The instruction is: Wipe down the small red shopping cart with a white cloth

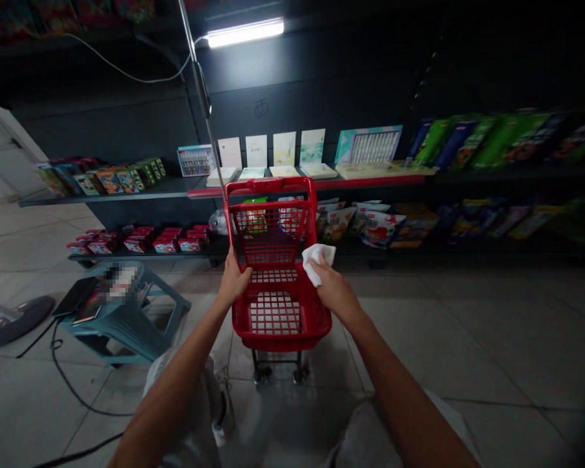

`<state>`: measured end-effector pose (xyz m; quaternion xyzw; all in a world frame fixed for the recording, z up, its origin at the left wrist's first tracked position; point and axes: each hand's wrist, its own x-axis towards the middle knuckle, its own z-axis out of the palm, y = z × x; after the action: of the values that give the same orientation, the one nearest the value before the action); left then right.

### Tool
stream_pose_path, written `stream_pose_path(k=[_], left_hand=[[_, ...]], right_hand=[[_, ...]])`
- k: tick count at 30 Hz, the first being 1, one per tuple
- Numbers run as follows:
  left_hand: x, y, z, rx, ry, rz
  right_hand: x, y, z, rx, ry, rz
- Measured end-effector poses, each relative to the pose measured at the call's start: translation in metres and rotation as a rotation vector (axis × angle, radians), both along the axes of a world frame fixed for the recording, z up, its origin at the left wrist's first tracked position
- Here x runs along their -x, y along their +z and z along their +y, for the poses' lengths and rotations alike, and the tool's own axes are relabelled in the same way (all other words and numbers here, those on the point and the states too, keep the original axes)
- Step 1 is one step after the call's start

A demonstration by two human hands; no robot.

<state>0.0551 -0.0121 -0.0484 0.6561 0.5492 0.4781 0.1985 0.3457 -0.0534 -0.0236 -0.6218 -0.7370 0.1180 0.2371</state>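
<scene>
Straight ahead of me stands a small red plastic shopping cart (316,323) with lattice walls and small black wheels. My left hand (234,281) grips the cart's left side, thumb over the inner edge and the other fingers hidden behind it. A crumpled white cloth (316,260) is bunched in my right hand (329,283). That hand presses the cloth to the right side of the cart, below the handle.
A blue-grey stool (151,318) holding dark devices stands at left, its cables (73,390) trailing over the floor. Behind the cart a shelf (166,188) carries boxes, books and snack bags. A metal pole (199,84) rises beside the cart; a lamp (246,32) glows above.
</scene>
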Motion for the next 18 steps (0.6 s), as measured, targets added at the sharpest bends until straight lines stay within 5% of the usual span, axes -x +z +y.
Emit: stream_pose_path(k=[9, 18], left_hand=[[0.003, 0.008, 0.011, 0.072, 0.077, 0.11], [0.003, 0.012, 0.011, 0.092, 0.098, 0.143]], right_hand=[[-0.005, -0.001, -0.026, -0.041, 0.062, -0.027], [0.004, -0.01, -0.114, -0.112, 0.249, -0.139]])
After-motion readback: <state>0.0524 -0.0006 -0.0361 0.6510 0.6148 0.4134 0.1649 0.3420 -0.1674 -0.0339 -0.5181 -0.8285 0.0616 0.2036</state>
